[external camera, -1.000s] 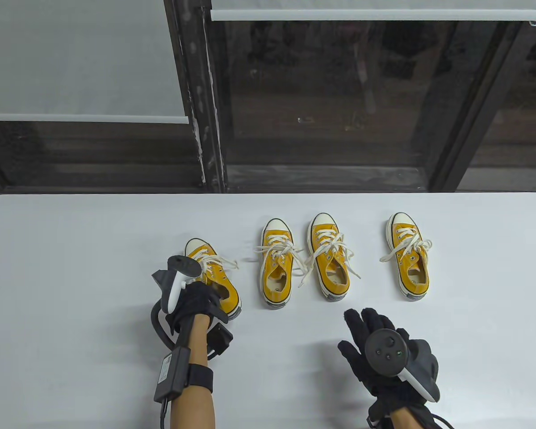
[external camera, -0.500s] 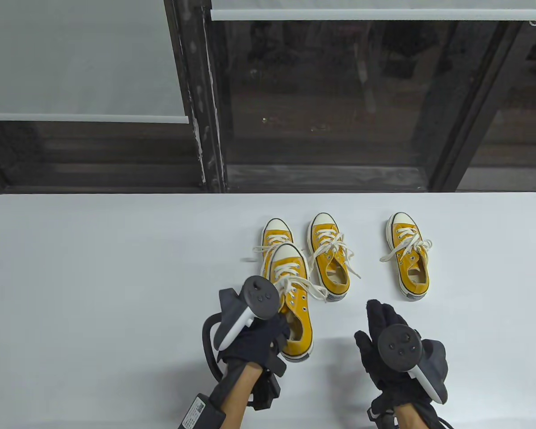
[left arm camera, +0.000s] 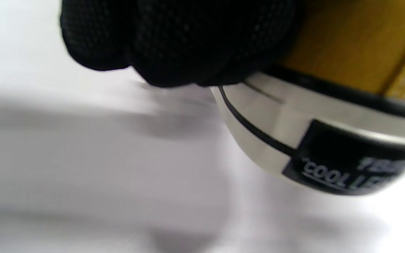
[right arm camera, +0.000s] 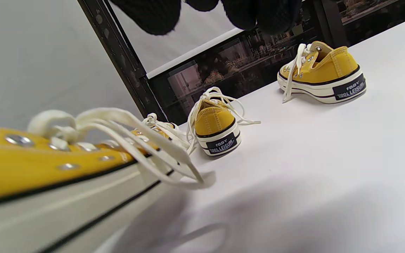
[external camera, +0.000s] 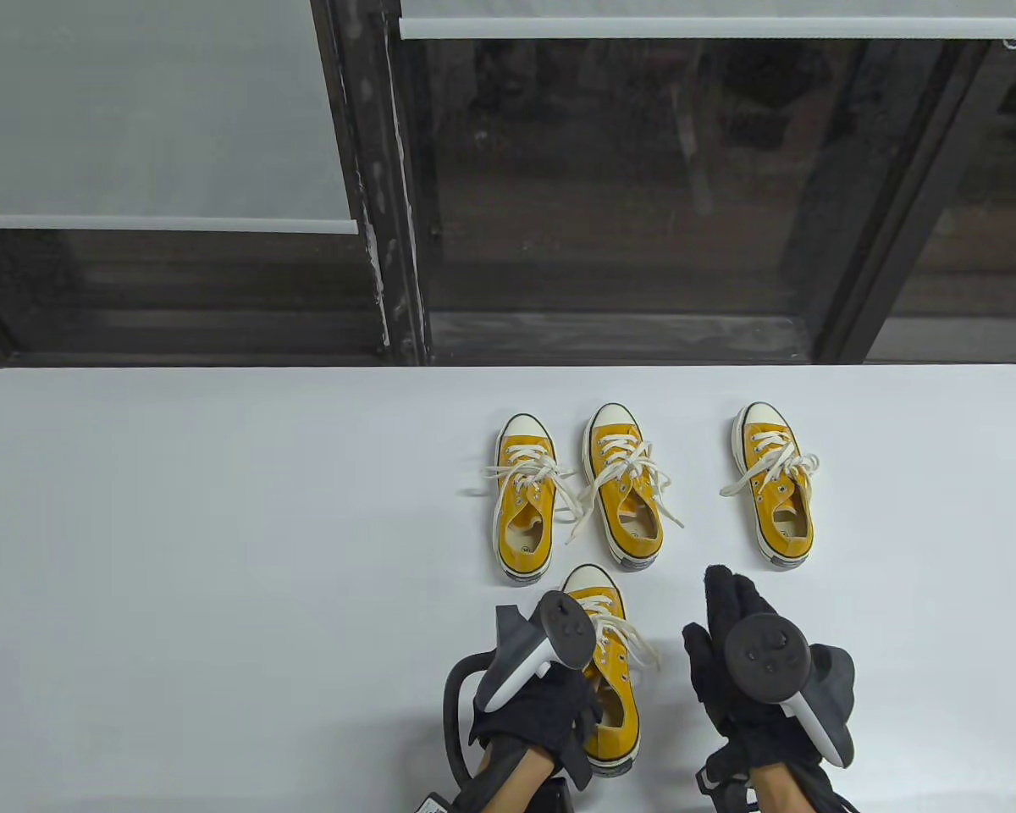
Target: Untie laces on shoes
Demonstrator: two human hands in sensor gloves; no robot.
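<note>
A yellow sneaker with white laces (external camera: 607,669) lies near the table's front edge, toe pointing away. My left hand (external camera: 542,720) grips it at the heel side; the left wrist view shows my gloved fingers (left arm camera: 174,42) on its heel (left arm camera: 329,140). Its laces are tied in a bow (external camera: 622,635), which also shows in the right wrist view (right arm camera: 135,144). My right hand (external camera: 732,652) is open with fingers spread, hovering just right of this sneaker and holding nothing.
Three more yellow sneakers stand in a row farther back: one at the left (external camera: 525,500), one in the middle (external camera: 624,487), one at the right (external camera: 775,483), all with loose-looking laces. The white table (external camera: 178,550) ends at a dark window frame behind.
My left hand has carried the sneaker from the table's left, past the row, down to the front centre. My right hand shifted slightly right and stayed open.
</note>
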